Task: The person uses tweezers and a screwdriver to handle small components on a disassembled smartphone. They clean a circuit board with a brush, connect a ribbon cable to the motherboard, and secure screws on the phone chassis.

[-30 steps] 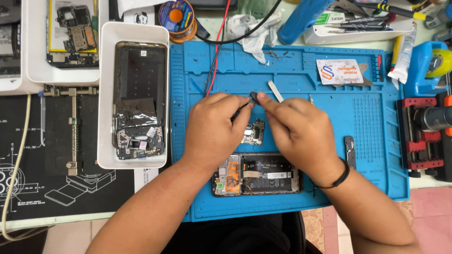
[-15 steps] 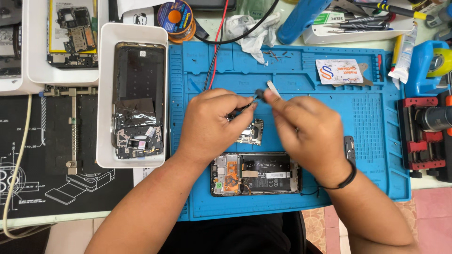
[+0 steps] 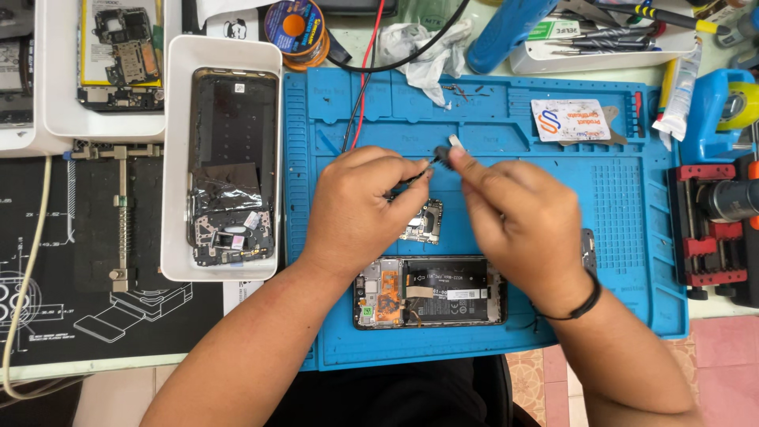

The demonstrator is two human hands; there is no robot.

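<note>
Both hands have stayed above the blue mat [image 3: 490,324] since a moment ago. The left hand [image 3: 360,205] pinches thin tweezers [image 3: 411,179]; the right hand [image 3: 518,217], slightly raised, grips what seems a small dark part [image 3: 441,155]. The opened phone [image 3: 431,291] lies just below them.

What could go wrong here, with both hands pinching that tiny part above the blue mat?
1. The small dark part pinched between left hand and right hand could slip and get lost among the clutter.
2. A slip of the thin dark tool might scratch the small green circuit board beneath.
3. The right wrist hovers over the opened black phone and could nudge it.
</note>
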